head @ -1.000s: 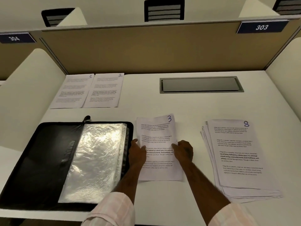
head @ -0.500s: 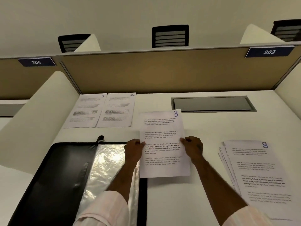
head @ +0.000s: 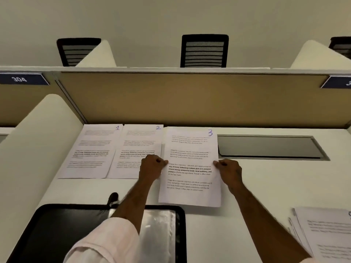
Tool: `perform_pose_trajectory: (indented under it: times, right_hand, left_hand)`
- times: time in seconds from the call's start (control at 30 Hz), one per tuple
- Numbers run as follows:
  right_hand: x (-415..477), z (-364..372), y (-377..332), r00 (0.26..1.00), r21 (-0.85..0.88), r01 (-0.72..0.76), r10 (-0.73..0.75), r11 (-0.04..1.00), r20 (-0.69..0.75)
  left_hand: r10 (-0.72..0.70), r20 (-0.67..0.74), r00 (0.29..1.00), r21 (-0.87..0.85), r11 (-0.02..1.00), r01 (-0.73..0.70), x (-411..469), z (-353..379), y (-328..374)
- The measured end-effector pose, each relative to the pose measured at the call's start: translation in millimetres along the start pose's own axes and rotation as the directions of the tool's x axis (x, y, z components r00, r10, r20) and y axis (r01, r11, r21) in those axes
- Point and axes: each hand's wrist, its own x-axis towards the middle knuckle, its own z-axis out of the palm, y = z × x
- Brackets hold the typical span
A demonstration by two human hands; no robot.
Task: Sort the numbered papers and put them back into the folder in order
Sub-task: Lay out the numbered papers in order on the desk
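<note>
Sheet 3 (head: 190, 168) moved up beside sheet 2 (head: 141, 149), thin flat white paper, both hands' fingers (head: 161, 162) pinching its side edges

The folder (head: 57, 234) is black and lies open and flat, with a crinkly clear plastic sleeve (head: 157, 234) on its right half. Beyond the folder's far edge, sheet 1 (head: 93, 150) and sheet 2 (head: 138, 147) lie flat side by side, each with a blue handwritten number in the top right corner. Sheet 3 (head: 190, 158) is beyond the folder's far right corner, its left edge right up against sheet 2. The left hand (head: 152, 167) and right hand (head: 229, 171) pinch its side edges, and it's hard to say if it's fully down. The other papers (head: 326, 236) sit in a loose fanned stack off to the folder's right.
</note>
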Motion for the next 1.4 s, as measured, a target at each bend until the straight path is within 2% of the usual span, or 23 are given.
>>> perform_pose_trajectory:
  times: [0.2, 0.43, 0.77, 1.03, 1.13, 1.23, 1.3, 1.4]
  right_hand:
    - [63, 37, -5, 1.0, 0.047, -0.019, 0.018, 0.999, 0.025]
    - [111, 66, -3, 1.0, -0.005, -0.011, 0.011, 1.0, -0.002]
    - [123, 77, 3, 0.999, -0.147, -0.015, 0.01, 0.989, -0.036]
    - [123, 81, 2, 0.997, -0.113, -0.037, 0.029, 0.993, -0.07]
    - [119, 75, -1, 0.992, -0.128, -0.027, 0.011, 0.991, -0.123]
    - [102, 68, 6, 0.99, -0.2, 0.0, -0.028, 0.98, -0.136]
    - [81, 61, 8, 0.991, -0.281, 0.083, -0.108, 0.956, -0.074]
    - [48, 51, 8, 0.969, -0.509, 0.242, -0.233, 0.826, 0.082]
  left_hand:
    - [-0.051, -0.017, 0.999, 0.06, 0.997, 0.052, 70, 8, 0]
    - [-0.123, -0.05, 0.991, 0.134, 0.983, 0.129, 117, 26, -9]
    - [-0.156, -0.128, 0.979, 0.144, 0.974, 0.173, 127, 45, -19]
    - [-0.131, -0.191, 0.973, 0.138, 0.978, 0.159, 119, 46, -20]
    - [-0.09, -0.269, 0.959, 0.16, 0.978, 0.137, 106, 44, -14]
    - [-0.01, -0.283, 0.959, 0.14, 0.989, 0.052, 87, 39, -13]
    - [0.131, -0.265, 0.955, 0.265, 0.962, -0.059, 71, 35, -17]
    - [0.385, -0.192, 0.903, 0.554, 0.802, -0.224, 46, 28, -26]
